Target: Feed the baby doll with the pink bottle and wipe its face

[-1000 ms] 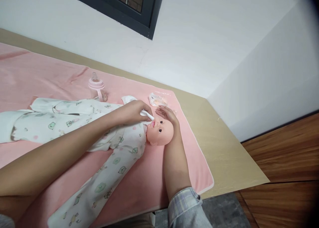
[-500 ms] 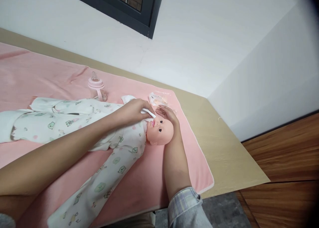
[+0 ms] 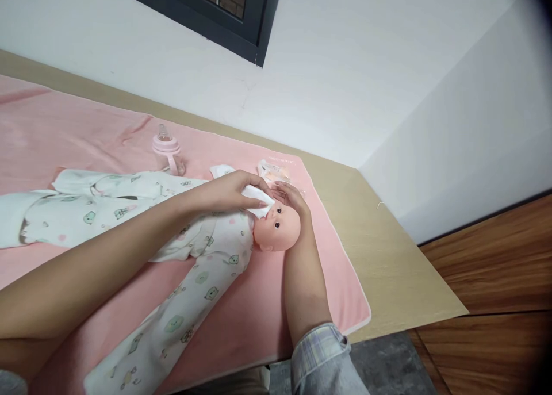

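A bald baby doll [image 3: 282, 225] lies on its back in white pyjamas with a printed pattern [image 3: 211, 251]. My left hand [image 3: 241, 189] pinches a folded white cloth [image 3: 257, 200] against the doll's mouth and cheek. The cloth covers most of the mouth, while both eyes show. On the far side of the head, my right hand [image 3: 291, 195] has its fingers stretched out and holds nothing in them. Its wrist and forearm pass beside the crown of the doll's head.
A pink baby bottle [image 3: 167, 148] with a handle stands beyond the doll. Near its head lies a clear plastic packet [image 3: 272, 171]. Beneath them is a pink blanket [image 3: 340, 280] on a tan table [image 3: 388, 268]. A white wall [image 3: 328, 96] borders the back edge.
My left hand has turned slightly and moved closer over the doll's face. The white cloth now shows its broad side and hides the mouth. My right hand is almost unmoved.
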Tool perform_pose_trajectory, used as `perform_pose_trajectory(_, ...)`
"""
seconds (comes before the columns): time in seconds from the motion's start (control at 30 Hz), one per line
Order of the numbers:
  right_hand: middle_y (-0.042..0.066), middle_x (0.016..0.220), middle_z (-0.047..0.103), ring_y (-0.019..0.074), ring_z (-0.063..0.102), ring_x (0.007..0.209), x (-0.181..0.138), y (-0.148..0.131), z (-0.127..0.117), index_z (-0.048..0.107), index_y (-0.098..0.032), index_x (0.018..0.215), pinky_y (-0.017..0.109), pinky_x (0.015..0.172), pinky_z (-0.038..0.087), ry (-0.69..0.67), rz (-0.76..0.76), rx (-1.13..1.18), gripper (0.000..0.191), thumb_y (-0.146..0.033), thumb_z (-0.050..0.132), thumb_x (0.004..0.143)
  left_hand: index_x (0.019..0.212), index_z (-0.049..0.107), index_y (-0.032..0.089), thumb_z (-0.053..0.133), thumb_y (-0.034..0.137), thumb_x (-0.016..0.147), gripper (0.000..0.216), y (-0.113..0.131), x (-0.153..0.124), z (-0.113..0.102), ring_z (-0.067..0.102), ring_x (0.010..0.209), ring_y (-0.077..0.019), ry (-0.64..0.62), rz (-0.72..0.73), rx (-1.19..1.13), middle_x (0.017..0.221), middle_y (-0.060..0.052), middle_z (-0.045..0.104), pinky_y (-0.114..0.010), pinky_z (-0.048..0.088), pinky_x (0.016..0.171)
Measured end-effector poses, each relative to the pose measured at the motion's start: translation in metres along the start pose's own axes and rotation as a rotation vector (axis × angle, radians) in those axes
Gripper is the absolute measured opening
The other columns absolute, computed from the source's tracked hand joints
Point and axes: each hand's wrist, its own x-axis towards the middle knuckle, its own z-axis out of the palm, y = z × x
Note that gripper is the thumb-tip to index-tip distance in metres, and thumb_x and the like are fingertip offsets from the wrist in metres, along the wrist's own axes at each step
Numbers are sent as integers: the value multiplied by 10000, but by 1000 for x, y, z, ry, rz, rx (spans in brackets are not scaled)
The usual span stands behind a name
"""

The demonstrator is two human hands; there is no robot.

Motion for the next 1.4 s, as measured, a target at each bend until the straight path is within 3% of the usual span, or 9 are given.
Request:
perform_pose_trajectory(0.13, 30, 939, 708, 163, 672, 958, -6, -5, 5, 610, -201, 931, 342, 977, 536, 27, -12, -24, 200, -309, 694, 785, 1046, 667, 192, 638, 417, 828, 315, 1, 0, -3, 623, 861, -186, -8, -14, 43, 1003, -10, 679, -218, 428, 675)
perform_pose_trajectory(0.37, 36, 893, 701, 162, 667, 922, -8, -7, 6, 615, -194, 867, 330, 962, 544, 28, -33, -18, 174, -285, 719, 761, 917, 717, 196, 607, 387, 842, 233, 3, 2, 0, 644, 847, -184, -70, -6, 14, 939, 1, 714, -215, 456, 735)
perform_pose_trajectory(0.53, 30, 853, 697, 144, 665, 861, -9, -10, 7, 604, -193, 854, 316, 939, 548, 35, -62, -48, 150, -251, 710, 765, 933, 718, 198, 610, 391, 802, 257, 5, 0, 7, 651, 723, -193, -131, -127, -31, 915, -20, 718, -207, 456, 512)
perform_pose_trajectory(0.83, 27, 824, 686, 138, 670, 806, -7, -7, 5, 608, -174, 850, 328, 931, 549, 19, -71, 12, 138, -235, 702, 768, 937, 721, 198, 613, 333, 762, 246, 6, 2, 14, 654, 643, -190, -72, -161, -9, 881, -27, 715, -206, 445, 450)
perform_pose_trajectory(1.1, 26, 841, 697, 142, 658, 885, -12, -8, 8, 607, -179, 880, 328, 940, 533, 36, -71, -20, 184, -256, 718, 755, 960, 712, 217, 621, 319, 751, 250, 4, 2, 16, 572, 463, -142, -18, -175, -7, 741, -2, 687, -207, 416, 398)
perform_pose_trajectory(1.3, 32, 874, 706, 144, 665, 868, -9, -6, 6, 604, -185, 870, 325, 947, 534, -1, -77, -14, 205, -266, 732, 733, 994, 697, 228, 620, 306, 755, 263, 1, 2, 18, 605, 510, -143, 15, -142, -58, 892, -7, 702, -207, 428, 408)
perform_pose_trajectory(1.4, 22, 839, 699, 138, 665, 844, -10, -6, 5, 604, -182, 873, 324, 951, 531, -13, -89, 1, 199, -271, 721, 740, 993, 701, 226, 607, 311, 767, 258, 0, 2, 19, 578, 483, -136, 0, -141, -32, 859, -6, 698, -214, 414, 405)
